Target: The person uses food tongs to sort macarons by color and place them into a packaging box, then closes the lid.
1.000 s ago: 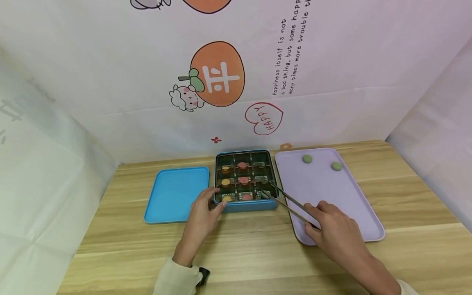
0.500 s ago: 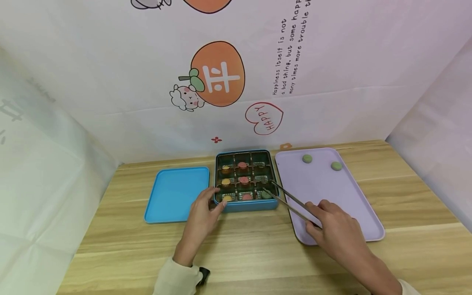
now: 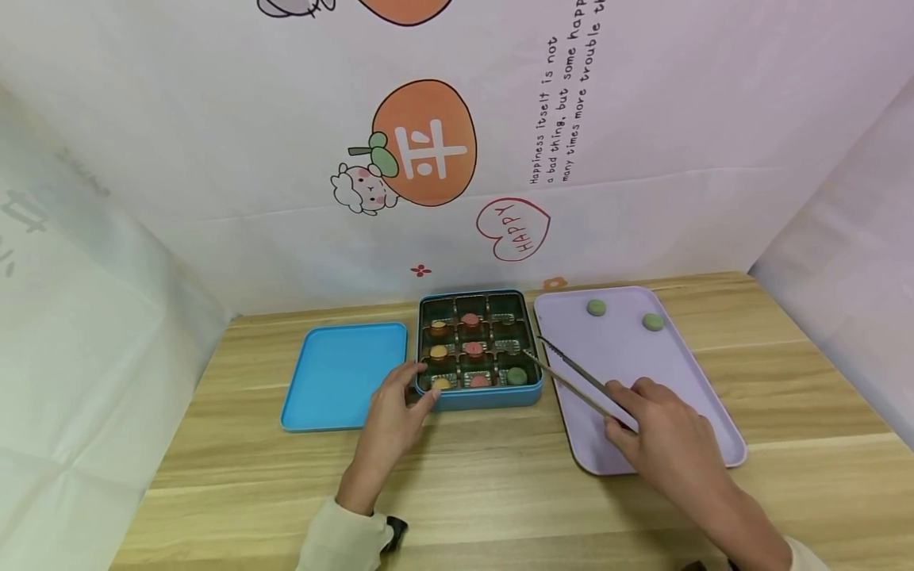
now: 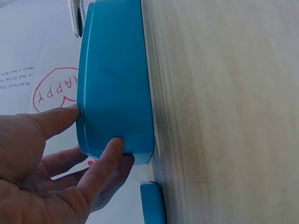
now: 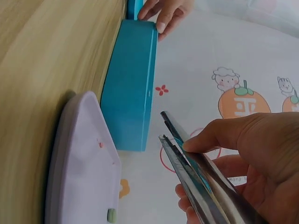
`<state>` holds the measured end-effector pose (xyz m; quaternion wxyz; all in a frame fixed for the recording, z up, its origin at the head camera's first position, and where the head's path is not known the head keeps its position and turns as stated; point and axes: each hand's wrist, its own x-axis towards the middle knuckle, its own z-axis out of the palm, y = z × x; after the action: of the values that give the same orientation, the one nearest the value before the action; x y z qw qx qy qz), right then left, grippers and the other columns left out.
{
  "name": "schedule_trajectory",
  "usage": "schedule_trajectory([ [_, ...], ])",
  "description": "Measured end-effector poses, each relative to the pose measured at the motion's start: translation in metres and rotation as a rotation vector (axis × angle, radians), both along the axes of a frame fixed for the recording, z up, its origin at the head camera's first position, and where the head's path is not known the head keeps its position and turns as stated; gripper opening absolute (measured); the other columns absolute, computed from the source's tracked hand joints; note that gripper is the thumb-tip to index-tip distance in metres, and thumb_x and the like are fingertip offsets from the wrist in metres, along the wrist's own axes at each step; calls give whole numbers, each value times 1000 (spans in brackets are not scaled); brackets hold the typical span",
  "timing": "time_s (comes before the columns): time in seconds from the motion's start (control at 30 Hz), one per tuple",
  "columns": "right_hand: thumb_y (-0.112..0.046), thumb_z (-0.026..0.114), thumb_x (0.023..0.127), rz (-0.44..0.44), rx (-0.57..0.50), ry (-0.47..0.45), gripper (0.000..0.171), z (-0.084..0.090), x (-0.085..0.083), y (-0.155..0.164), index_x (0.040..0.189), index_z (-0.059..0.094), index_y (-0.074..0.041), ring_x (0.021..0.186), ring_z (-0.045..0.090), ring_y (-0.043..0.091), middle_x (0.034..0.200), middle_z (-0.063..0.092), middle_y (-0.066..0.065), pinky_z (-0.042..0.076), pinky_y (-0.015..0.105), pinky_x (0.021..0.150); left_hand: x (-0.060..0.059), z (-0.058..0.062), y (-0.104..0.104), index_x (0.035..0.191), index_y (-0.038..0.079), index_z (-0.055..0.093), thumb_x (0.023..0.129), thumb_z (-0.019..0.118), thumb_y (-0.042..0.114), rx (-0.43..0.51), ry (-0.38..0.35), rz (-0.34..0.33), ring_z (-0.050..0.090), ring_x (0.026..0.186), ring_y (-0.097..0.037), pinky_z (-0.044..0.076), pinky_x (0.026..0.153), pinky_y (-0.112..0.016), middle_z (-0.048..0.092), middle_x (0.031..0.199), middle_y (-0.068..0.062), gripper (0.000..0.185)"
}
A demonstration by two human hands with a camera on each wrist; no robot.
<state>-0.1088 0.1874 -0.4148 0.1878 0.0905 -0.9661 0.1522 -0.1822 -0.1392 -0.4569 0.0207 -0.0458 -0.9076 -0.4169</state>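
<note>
My left hand (image 3: pixel 393 412) grips the near left corner of a blue box (image 3: pixel 487 400), thumb and fingers around its walls in the left wrist view. My right hand (image 3: pixel 667 436) holds metal tongs (image 5: pixel 187 168), their tips apart with nothing between them, above the box's right edge. Inside the box is a dark divided insert. A small round green sweet (image 3: pixel 516 377) sits in its near right compartment. Yellow sweets (image 3: pixel 438 351) fill the left column and pink sweets (image 3: pixel 474 348) the middle one; the other right-column compartments hold none.
A lilac tray (image 3: pixel 621 373) to the right carries two green sweets (image 3: pixel 596 307) near its far end. Left of the box lies a flat blue lid (image 3: pixel 343 381). A printed white cloth (image 3: pixel 300 159) hangs behind the wooden table (image 3: pixel 471 484).
The tongs have let go of the green sweet, which now lies in the near right compartment. My right hand has drawn back up and right with them. My left hand has stayed put.
</note>
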Motion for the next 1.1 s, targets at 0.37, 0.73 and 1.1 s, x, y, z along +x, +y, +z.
schedule_trajectory([
  [0.37,-7,83,78,-33,2,18,35,2,-14,32,111,77,4,59,50,19,78,64,13,39,35,45,-1,1,1,140,2,64,100,73,19,-12,3,1,52,141,-46,49,109,-61,51,156,-25,45],
  [0.73,-9,79,82,-128,10,-55,38,-13,-32,74,114,73,10,61,59,34,94,68,33,45,53,46,0,2,1,141,2,64,100,73,19,0,-11,2,53,141,-45,49,109,-60,50,157,-25,45],
  [1.1,-14,73,89,-234,-10,-184,47,-22,-49,107,126,65,13,78,65,54,110,63,44,47,57,51,0,2,1,141,3,64,100,74,19,1,-9,6,54,139,-45,50,109,-60,50,156,-25,45],
])
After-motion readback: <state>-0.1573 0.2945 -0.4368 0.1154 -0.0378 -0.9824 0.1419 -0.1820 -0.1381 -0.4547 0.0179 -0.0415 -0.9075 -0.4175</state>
